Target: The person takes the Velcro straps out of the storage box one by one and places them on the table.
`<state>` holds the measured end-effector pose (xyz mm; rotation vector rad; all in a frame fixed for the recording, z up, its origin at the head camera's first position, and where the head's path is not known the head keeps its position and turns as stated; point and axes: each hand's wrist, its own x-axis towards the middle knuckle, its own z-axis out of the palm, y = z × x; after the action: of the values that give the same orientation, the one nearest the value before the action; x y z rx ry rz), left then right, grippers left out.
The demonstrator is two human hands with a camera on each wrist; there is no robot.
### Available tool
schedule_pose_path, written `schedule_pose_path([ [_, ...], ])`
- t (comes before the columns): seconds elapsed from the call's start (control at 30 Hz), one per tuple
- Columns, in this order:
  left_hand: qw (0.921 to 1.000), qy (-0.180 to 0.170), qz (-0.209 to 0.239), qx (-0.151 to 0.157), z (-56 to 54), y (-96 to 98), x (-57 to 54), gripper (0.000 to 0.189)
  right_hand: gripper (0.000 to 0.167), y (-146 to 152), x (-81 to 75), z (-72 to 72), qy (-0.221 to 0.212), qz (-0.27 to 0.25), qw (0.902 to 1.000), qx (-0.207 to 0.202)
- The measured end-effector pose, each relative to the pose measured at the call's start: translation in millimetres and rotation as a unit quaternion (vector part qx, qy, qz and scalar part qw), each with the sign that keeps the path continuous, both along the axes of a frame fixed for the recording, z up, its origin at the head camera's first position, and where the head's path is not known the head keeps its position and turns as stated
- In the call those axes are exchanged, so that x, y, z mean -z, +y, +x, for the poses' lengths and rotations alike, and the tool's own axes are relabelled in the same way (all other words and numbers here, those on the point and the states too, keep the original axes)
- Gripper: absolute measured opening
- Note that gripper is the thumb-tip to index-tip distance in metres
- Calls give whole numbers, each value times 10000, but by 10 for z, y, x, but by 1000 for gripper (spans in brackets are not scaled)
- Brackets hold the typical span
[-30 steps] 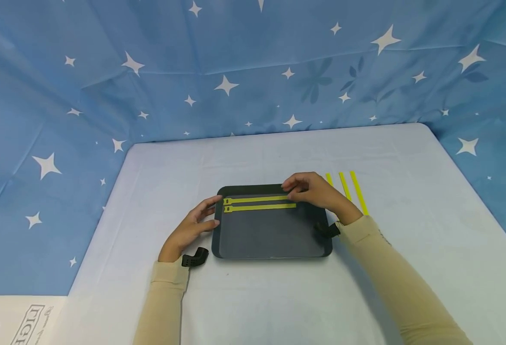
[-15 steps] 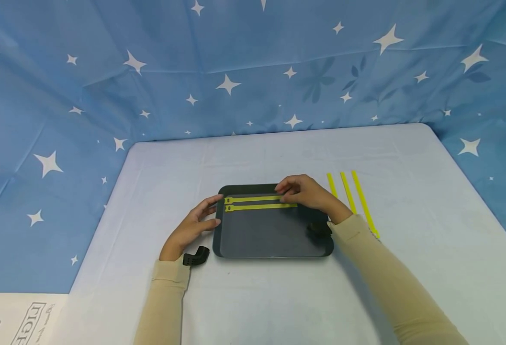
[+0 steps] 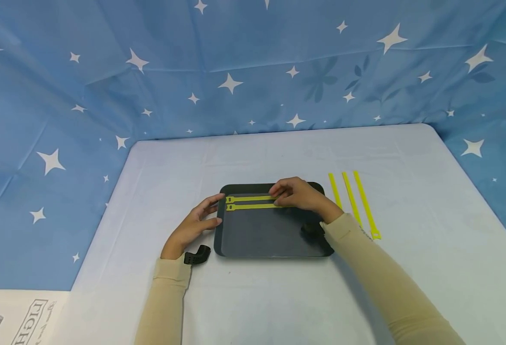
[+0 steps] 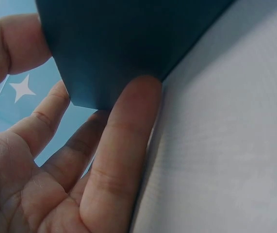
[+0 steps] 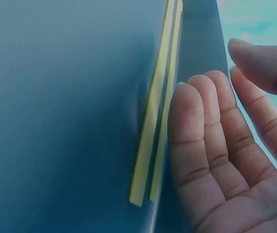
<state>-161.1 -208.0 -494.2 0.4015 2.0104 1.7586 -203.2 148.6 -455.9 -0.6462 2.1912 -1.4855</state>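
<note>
A dark grey tray (image 3: 265, 237) lies on the white table. Two yellow strap-like ties run side by side along its far edge: the upper tie (image 3: 250, 198) and the lower tie (image 3: 250, 207), each with a slotted head at the left. My left hand (image 3: 188, 230) touches the tray's left side with thumb and fingertips; the left wrist view shows the thumb (image 4: 128, 131) against its outer wall. Above the right part of the ties is my right hand (image 3: 302, 195), fingers loosely bent. In the right wrist view its fingers (image 5: 186, 116) sit beside the ties, pinching nothing.
To the right of the tray lie three more yellow ties, the left one (image 3: 334, 189), the middle one (image 3: 351, 196) and the right one (image 3: 366, 203), partly behind the right arm. A blue star-patterned cloth (image 3: 253, 62) hangs behind the table (image 3: 253, 302).
My right hand has slid left along the ties in the tray, and its sleeve now uncovers more of the loose ties at right. The left hand stays at the tray's left side.
</note>
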Motion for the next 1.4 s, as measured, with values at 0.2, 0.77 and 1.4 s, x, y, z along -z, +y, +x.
schedule_pose_path([
  [0.2, 10000, -13, -19, -11, 4, -2, 0, 73, 31, -47, 60, -28, -24, 161, 9998, -107],
  [0.77, 10000, 28, -84, -5, 4, 12, -19, 73, 14, -216, 65, -37, 236, 1443, 9886, 364],
  [1.4, 10000, 36, -82, 18, 6, 9, -20, 73, 13, -189, -52, 25, 733, 1735, 9817, -271],
])
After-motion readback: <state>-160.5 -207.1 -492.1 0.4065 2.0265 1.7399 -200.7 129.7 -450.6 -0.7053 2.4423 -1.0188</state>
